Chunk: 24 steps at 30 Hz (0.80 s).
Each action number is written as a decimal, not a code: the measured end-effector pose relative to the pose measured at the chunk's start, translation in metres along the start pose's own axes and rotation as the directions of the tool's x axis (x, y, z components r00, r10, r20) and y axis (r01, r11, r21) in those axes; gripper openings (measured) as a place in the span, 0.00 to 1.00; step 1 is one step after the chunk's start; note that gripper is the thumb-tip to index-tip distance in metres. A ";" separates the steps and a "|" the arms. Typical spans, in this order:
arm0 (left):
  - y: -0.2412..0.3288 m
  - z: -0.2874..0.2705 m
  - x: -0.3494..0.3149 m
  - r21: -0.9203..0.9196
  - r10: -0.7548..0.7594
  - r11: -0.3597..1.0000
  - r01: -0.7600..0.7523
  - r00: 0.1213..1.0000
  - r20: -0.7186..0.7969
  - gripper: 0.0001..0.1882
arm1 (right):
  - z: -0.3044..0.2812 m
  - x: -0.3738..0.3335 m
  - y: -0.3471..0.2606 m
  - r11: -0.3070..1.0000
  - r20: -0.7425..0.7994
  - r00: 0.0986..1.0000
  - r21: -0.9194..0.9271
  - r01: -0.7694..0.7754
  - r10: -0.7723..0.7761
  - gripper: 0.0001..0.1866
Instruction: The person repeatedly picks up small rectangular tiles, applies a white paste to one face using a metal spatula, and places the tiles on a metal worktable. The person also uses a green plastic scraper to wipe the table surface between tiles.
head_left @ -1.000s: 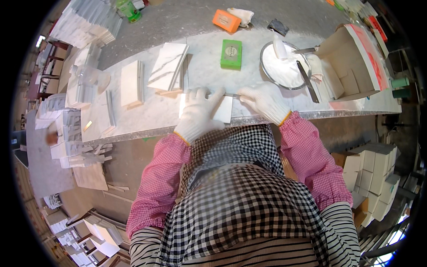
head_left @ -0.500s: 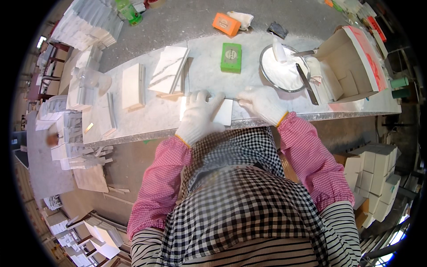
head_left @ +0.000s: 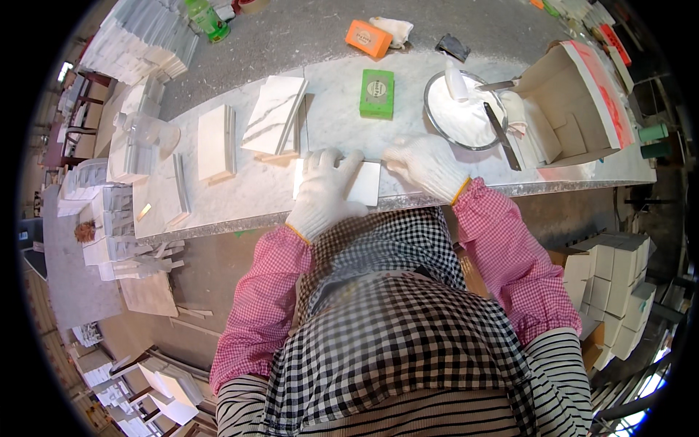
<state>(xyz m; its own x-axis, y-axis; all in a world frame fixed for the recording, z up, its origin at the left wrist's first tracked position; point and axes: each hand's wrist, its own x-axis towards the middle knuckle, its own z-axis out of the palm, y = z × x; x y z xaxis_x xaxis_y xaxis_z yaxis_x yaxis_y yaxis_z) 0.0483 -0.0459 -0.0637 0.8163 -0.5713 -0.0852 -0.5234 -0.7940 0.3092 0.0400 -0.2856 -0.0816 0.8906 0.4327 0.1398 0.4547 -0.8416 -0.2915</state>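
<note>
A white rectangular tile [head_left: 367,185] lies near the front edge of the pale marble tabletop. My left hand [head_left: 322,191], in a white knit glove, rests across it with fingers spread, holding it down from above. Just past the tile's right end is my right hand [head_left: 426,167], gloved too, its fingers curled together. What they grip, if anything, is hidden. Beyond my left hand a stack of grey-veined white tiles [head_left: 276,116] lies tilted. Left of that is a second stack of plain cream tiles [head_left: 216,142].
To the right stands a metal bowl [head_left: 466,116] of white paste, a dark-bladed knife [head_left: 502,137] across its rim. Beside it an open cardboard box [head_left: 575,109] lies on its side. A green box [head_left: 377,94] and an orange box [head_left: 368,38] sit farther back.
My right hand has shifted slightly left, toward the tile's end. A thin dark edge seen at its fingertips before no longer shows. My left hand stays on the tile.
</note>
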 end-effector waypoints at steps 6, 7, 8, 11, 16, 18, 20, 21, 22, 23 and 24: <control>-0.004 0.005 -0.001 -0.005 0.029 1.000 -0.029 0.999 -0.040 0.53 | 0.009 -0.006 0.000 0.996 -0.119 0.993 0.088 0.036 -0.025 0.07; -0.002 0.005 0.000 -0.006 0.027 1.000 -0.027 0.999 -0.028 0.53 | 0.010 -0.007 0.000 0.994 -0.134 0.991 0.103 0.032 -0.018 0.07; -0.001 0.003 -0.001 -0.002 0.022 1.000 -0.022 1.000 -0.016 0.53 | 0.012 -0.007 0.000 0.995 -0.125 0.992 0.099 0.021 -0.008 0.07; -0.002 0.006 -0.001 -0.036 0.000 0.999 -0.002 0.998 -0.056 0.53 | 0.013 -0.007 0.000 0.995 -0.110 0.994 0.096 -0.017 0.027 0.07; -0.003 0.005 -0.002 -0.040 0.010 0.999 -0.013 0.998 -0.062 0.51 | 0.006 -0.016 -0.020 0.914 0.024 0.930 0.176 -0.365 0.367 0.10; -0.003 0.006 -0.001 -0.034 0.037 0.999 -0.040 0.996 -0.076 0.50 | 0.009 -0.024 -0.035 0.844 -0.006 0.875 0.270 -0.464 0.484 0.12; -0.003 0.004 -0.001 -0.022 0.042 0.999 -0.044 0.995 -0.086 0.48 | 0.025 -0.030 -0.049 0.787 -0.115 0.834 0.420 -0.452 0.540 0.13; -0.004 0.006 -0.001 -0.014 0.048 0.999 -0.049 0.995 -0.087 0.48 | 0.028 -0.030 -0.056 0.760 -0.099 0.820 0.450 -0.469 0.564 0.13; -0.006 0.008 -0.001 -0.006 0.053 0.999 -0.054 0.995 -0.088 0.48 | 0.030 -0.030 -0.064 0.732 -0.081 0.806 0.478 -0.485 0.586 0.13; -0.006 0.009 0.000 0.002 0.058 0.998 -0.058 0.994 -0.088 0.49 | 0.031 -0.029 -0.069 0.703 -0.062 0.792 0.506 -0.500 0.608 0.13; -0.006 0.009 0.000 0.000 0.061 0.998 -0.062 0.994 -0.089 0.49 | 0.032 -0.027 -0.073 0.533 0.104 0.750 0.640 -0.554 0.653 0.15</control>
<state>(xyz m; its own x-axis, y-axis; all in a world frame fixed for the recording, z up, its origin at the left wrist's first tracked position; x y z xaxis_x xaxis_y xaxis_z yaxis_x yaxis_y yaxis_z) 0.0495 -0.0425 -0.0739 0.8012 -0.5981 0.0189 -0.5728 -0.7574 0.3136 -0.0172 -0.2256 -0.0940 0.9640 -0.1918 -0.1842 -0.2560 -0.4815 -0.8382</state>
